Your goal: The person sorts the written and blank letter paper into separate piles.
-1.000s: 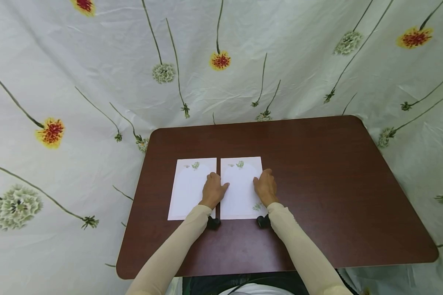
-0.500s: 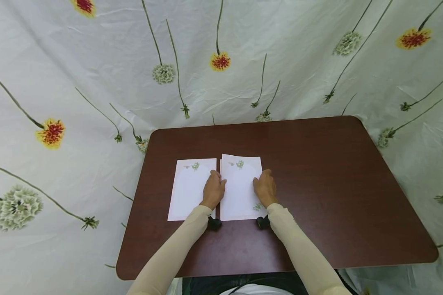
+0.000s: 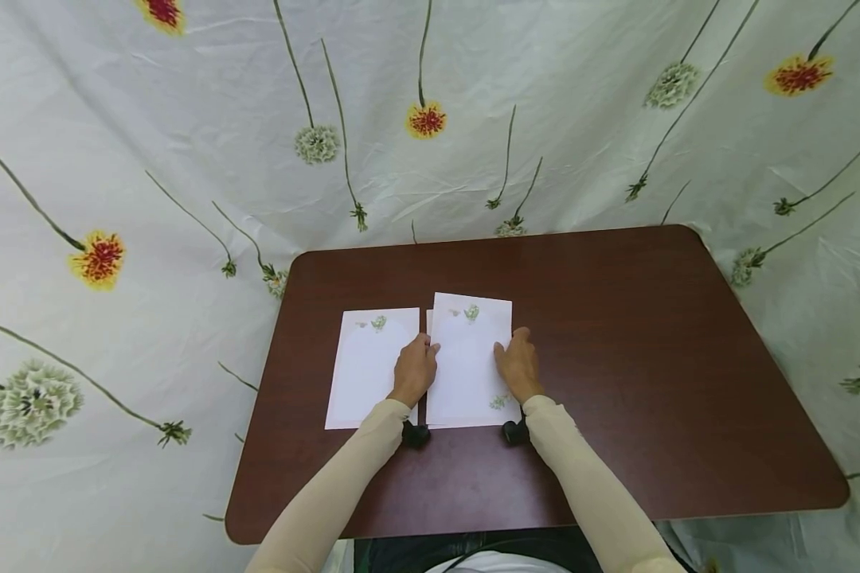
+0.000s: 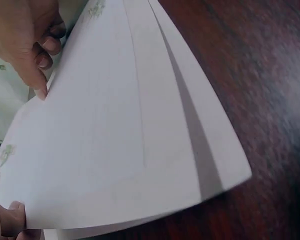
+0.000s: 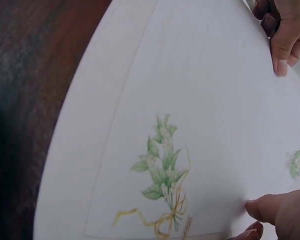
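Observation:
A white sheet of paper [image 3: 467, 374] with green floral prints is raised slightly over another white sheet [image 4: 212, 120], whose edge shows below it in the left wrist view. My left hand [image 3: 415, 372] pinches its left edge, thumb on top. On the opposite edge, my right hand [image 3: 518, 368] pinches the paper the same way; most of its fingers are hidden underneath. The right wrist view shows a printed green sprig with a yellow ribbon [image 5: 165, 165] near the sheet's lower corner. A second printed sheet [image 3: 369, 370] lies flat to the left, partly beneath my left hand and forearm.
The papers lie on a dark brown table [image 3: 652, 382] with rounded corners. Behind it hangs a pale cloth [image 3: 373, 72] with a flower pattern. The table's near edge is close to the person's body.
Both hands have taken the top right-hand sheet by its edges. It has lifted and shifted slightly away and to the right, baring the edge of the sheet underneath.

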Tool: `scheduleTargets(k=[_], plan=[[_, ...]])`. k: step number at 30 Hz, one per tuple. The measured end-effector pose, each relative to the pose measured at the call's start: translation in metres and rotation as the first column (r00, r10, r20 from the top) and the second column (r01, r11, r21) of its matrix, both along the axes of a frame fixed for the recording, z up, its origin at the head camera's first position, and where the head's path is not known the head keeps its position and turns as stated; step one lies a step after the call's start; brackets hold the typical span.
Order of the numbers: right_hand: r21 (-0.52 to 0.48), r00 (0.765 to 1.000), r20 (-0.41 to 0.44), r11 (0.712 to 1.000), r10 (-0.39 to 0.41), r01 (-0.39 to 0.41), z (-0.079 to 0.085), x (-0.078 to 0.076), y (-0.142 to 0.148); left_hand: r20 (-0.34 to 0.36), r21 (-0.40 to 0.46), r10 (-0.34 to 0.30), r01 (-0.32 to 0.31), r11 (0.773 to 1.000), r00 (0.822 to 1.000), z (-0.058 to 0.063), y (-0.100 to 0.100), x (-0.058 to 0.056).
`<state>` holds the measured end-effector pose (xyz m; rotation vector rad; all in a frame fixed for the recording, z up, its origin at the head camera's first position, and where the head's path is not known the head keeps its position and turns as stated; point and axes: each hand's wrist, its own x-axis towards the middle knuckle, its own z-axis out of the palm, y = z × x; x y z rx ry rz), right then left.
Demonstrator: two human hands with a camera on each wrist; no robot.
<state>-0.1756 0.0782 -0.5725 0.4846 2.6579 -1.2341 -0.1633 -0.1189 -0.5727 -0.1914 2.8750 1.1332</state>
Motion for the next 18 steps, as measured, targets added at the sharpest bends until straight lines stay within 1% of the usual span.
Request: scheduleTargets(k=[2,6,11,15,18], plan=[[-0.003,1.0,0.006,1.0,0.001,-0.001,0.0,0.0,0.004,-0.013,0.023,0.001,-0.001,1.0,1.0,0.001,0.002,-0.001],[0.002,1.0,0.005,1.0,0.009,-0.009,0.002,-0.001,0.013,-0.011,0.061,0.003,-0.002,0.998,1.0,0.002,0.006,-0.003],[0.013,0.999,-0.028,0.999,0.035,-0.035,0.007,0.0,0.026,-0.003,0.089,0.005,-0.005,0.996,1.0,0.002,0.013,-0.007],[0.057,0.997,-0.04,0.997,0.062,-0.06,0.011,0.0,0.042,0.028,0.121,0.014,-0.017,0.993,1.0,0.003,0.02,-0.011],[0.084,0.997,-0.034,0.994,0.071,-0.068,0.015,0.0,0.056,0.055,0.129,-0.003,-0.005,0.992,0.998,0.004,0.026,-0.013]])
